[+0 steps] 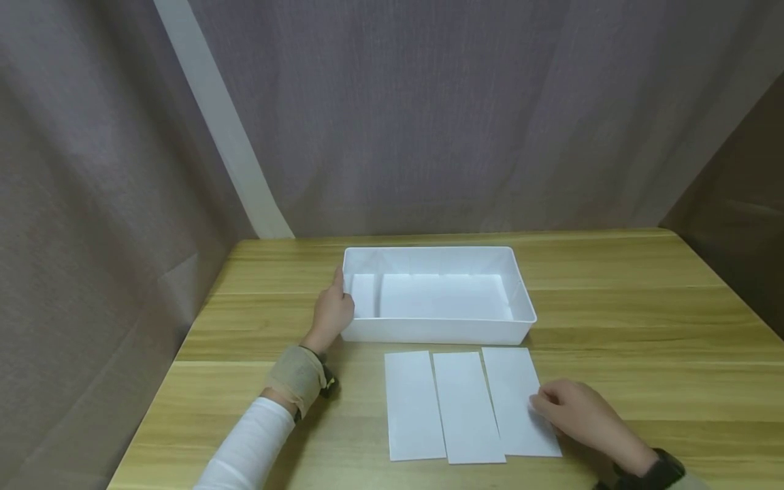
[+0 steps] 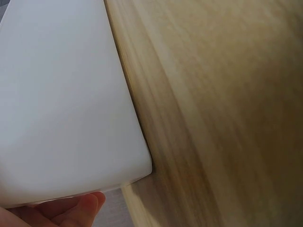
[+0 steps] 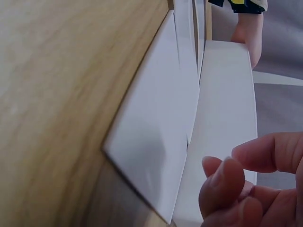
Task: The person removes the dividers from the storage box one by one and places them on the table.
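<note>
A long, shallow white plastic box (image 1: 429, 332), open at the top, stands on the table; a low ridge crosses its floor near the left end. My left hand (image 1: 333, 312) holds it at the left front corner, index finger stretched along the left wall. In the left wrist view, curled fingertips (image 2: 87, 208) show by the box's end; the thumb's contact is unclear. Three flat white rectangular panels lie before the box: left (image 1: 416, 408), middle (image 1: 468, 408) and right (image 1: 514, 401). Over the right panel's edge hovers my right hand (image 1: 578, 412), fingers loosely curled, nothing between them.
The wood-grain table (image 1: 643, 327) extends to both sides of the box. Behind it hangs a grey curtain (image 1: 429, 122) with a pale vertical strip (image 1: 223, 129) at the left. A dark panel (image 1: 747, 197) borders the right side.
</note>
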`<state>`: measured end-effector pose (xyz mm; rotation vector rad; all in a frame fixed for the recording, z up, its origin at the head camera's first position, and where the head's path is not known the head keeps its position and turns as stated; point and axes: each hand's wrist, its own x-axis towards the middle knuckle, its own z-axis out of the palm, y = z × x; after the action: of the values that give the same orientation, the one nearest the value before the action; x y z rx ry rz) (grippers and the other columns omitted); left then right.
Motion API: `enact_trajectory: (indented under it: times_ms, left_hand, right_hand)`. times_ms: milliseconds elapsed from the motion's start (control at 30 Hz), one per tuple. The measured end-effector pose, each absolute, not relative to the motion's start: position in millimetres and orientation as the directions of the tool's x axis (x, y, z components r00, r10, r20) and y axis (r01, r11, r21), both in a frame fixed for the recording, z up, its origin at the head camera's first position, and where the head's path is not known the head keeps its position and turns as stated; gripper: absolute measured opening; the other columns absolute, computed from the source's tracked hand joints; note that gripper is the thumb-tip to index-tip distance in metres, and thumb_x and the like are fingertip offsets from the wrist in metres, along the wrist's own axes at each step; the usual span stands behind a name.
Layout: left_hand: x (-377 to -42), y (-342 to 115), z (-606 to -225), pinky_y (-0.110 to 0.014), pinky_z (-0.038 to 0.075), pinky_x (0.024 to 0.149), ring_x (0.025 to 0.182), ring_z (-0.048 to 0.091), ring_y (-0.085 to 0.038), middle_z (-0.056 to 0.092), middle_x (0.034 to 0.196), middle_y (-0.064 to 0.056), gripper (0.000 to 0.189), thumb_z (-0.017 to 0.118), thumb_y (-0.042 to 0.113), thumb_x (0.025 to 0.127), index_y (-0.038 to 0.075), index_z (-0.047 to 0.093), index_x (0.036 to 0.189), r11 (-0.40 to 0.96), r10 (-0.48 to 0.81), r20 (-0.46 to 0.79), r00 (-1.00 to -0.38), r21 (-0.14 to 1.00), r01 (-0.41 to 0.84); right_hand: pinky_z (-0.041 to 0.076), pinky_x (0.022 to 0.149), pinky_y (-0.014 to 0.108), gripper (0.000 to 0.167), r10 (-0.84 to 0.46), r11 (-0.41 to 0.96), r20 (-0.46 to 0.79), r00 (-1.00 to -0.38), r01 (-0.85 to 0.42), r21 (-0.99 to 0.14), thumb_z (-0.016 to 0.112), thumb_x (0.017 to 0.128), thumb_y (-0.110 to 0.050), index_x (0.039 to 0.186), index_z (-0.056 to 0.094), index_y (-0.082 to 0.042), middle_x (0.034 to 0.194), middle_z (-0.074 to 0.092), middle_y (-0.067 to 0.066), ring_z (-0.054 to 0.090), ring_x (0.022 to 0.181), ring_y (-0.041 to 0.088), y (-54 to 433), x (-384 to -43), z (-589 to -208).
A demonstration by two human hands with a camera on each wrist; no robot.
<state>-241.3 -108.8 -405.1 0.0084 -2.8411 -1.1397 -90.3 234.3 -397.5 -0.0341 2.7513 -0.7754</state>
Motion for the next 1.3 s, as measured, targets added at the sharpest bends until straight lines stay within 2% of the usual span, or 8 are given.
enact_trajectory:
  times_ms: [133,367,567,800,933,1100,1167,1300]
  left_hand:
    - [-240.9,-108.9,-404.6,-0.027,0.032,0.042,0.043,0.033,-0.016,0.041,0.054,-0.008,0.059,0.036,0.002,0.084,-0.003,0.018,0.139,0.724,-0.032,0.081,-0.996,0.689,0.032]
    - [-240.3,-108.8,-403.9,-0.026,0.033,0.043,0.043,0.034,-0.015,0.045,0.057,-0.01,0.059,0.035,0.003,0.084,-0.002,0.017,0.14,0.715,-0.032,0.069,-0.997,0.699,0.026]
    - [-240.5,-109.0,-403.6,-0.026,0.034,0.042,0.043,0.035,-0.016,0.049,0.058,-0.013,0.059,0.035,0.003,0.084,-0.001,0.017,0.14,0.715,-0.032,0.061,-0.998,0.699,0.02]
    - [-240.2,-108.6,-403.0,-0.026,0.032,0.042,0.042,0.033,-0.015,0.044,0.055,-0.01,0.059,0.035,0.003,0.084,-0.001,0.017,0.14,0.71,-0.029,0.06,-0.998,0.703,0.021]
    - [-240.0,-108.6,-402.9,-0.026,0.032,0.042,0.042,0.033,-0.015,0.048,0.059,-0.013,0.058,0.035,0.002,0.084,-0.001,0.017,0.14,0.711,-0.029,0.064,-0.998,0.703,0.025]
    - [-240.6,-109.0,-403.3,-0.027,0.035,0.045,0.045,0.037,-0.017,0.056,0.07,-0.022,0.058,0.034,0.002,0.085,-0.001,0.017,0.14,0.714,-0.028,0.064,-0.998,0.7,0.025]
    - [-240.6,-109.1,-403.5,-0.03,0.038,0.048,0.049,0.041,-0.019,0.059,0.08,-0.027,0.058,0.035,0.002,0.084,-0.001,0.017,0.14,0.718,-0.027,0.071,-0.997,0.695,0.03]
    - [-240.9,-109.0,-404.4,-0.038,0.046,0.062,0.065,0.052,-0.024,0.058,0.103,-0.029,0.058,0.035,0.002,0.084,-0.001,0.019,0.14,0.727,-0.035,0.076,-0.996,0.687,0.027]
  right_hand:
    - [0.03,0.047,0.022,0.027,-0.115,0.861,-0.223,-0.968,0.015,-0.508,0.053,0.082,-0.019,0.057,0.046,-0.011,0.051,0.043,-0.003,0.039,0.048,0.011,229.8,-91.7,-396.1]
    - [0.03,0.048,0.021,0.026,-0.149,0.854,-0.192,-0.97,-0.028,-0.519,0.052,0.082,-0.018,0.057,0.047,-0.012,0.052,0.043,-0.004,0.039,0.05,0.009,221.9,-95.8,-393.3]
    - [0.032,0.048,0.021,0.023,-0.161,0.839,-0.191,-0.968,-0.032,-0.543,0.051,0.082,-0.017,0.059,0.05,-0.012,0.053,0.044,-0.004,0.04,0.051,0.009,213.8,-98.7,-390.7]
    - [0.033,0.048,0.021,0.021,-0.168,0.837,-0.172,-0.971,-0.048,-0.545,0.052,0.081,-0.015,0.061,0.053,-0.011,0.054,0.045,-0.004,0.041,0.052,0.009,206.2,-102.0,-388.8]
    - [0.033,0.047,0.021,0.02,-0.164,0.836,-0.171,-0.971,-0.045,-0.546,0.051,0.081,-0.014,0.062,0.055,-0.011,0.053,0.045,-0.004,0.041,0.051,0.009,202.8,-103.7,-387.9]
    - [0.033,0.047,0.021,0.018,-0.167,0.838,-0.162,-0.973,-0.053,-0.542,0.052,0.081,-0.014,0.063,0.056,-0.011,0.054,0.044,-0.004,0.04,0.051,0.009,199.6,-105.8,-386.8]
    - [0.032,0.047,0.021,0.018,-0.171,0.838,-0.159,-0.972,-0.059,-0.542,0.052,0.081,-0.014,0.064,0.057,-0.012,0.054,0.044,-0.004,0.04,0.052,0.009,198.4,-106.2,-386.4]
    - [0.032,0.047,0.02,0.017,-0.182,0.838,-0.143,-0.973,-0.077,-0.541,0.052,0.081,-0.014,0.064,0.057,-0.012,0.054,0.044,-0.004,0.039,0.052,0.009,196.8,-106.6,-385.6]
